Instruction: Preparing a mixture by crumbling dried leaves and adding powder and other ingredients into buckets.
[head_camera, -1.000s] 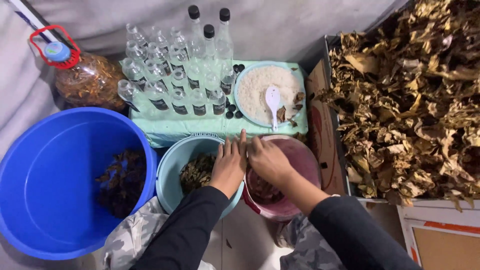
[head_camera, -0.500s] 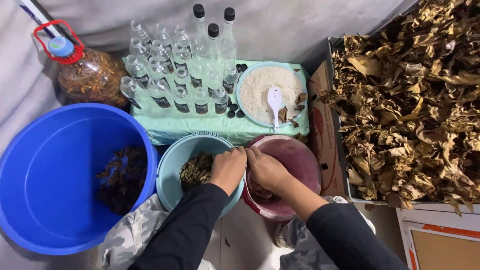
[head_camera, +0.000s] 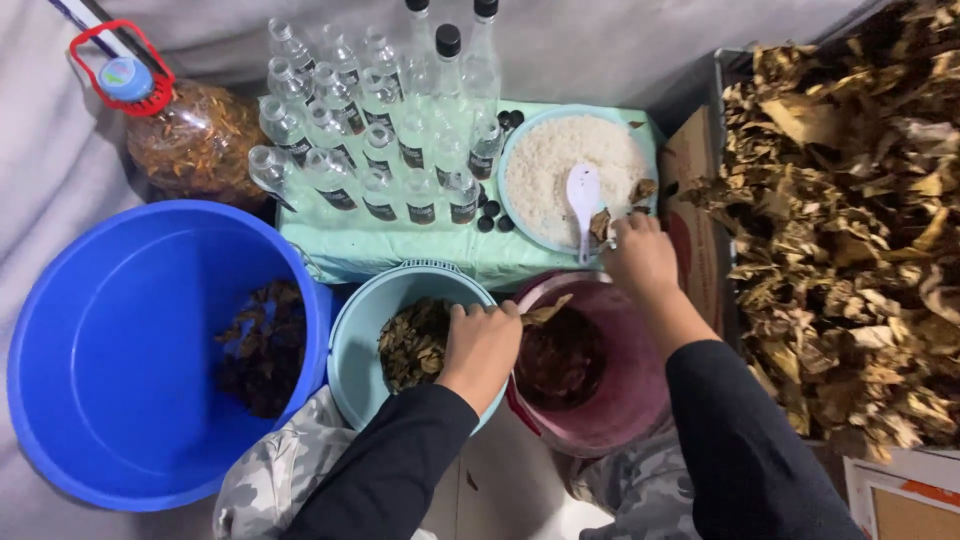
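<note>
My left hand (head_camera: 482, 345) rests curled on the rim between a light blue bowl (head_camera: 350, 345) of dried leaf bits and a maroon bowl (head_camera: 625, 405) of dark wet leaves. A folded dried leaf (head_camera: 547, 312) sticks out of its fingers. My right hand (head_camera: 640, 262) reaches up to the near edge of a plate of white rice (head_camera: 560, 155). Its fingertips pinch a brown leaf piece (head_camera: 603, 227) beside a white spoon (head_camera: 583, 192) lying in the rice.
Several clear bottles (head_camera: 380, 130) stand on a teal stand (head_camera: 400, 250) beside the plate. A big blue bucket (head_camera: 90, 360) with dark leaves sits at the left, a plastic jug (head_camera: 195, 145) behind it. A heap of dried leaves (head_camera: 850, 230) fills the right.
My right hand has left the maroon bowl and moved up to the rice plate's edge. My left hand stays at the bowls, holding a leaf.
</note>
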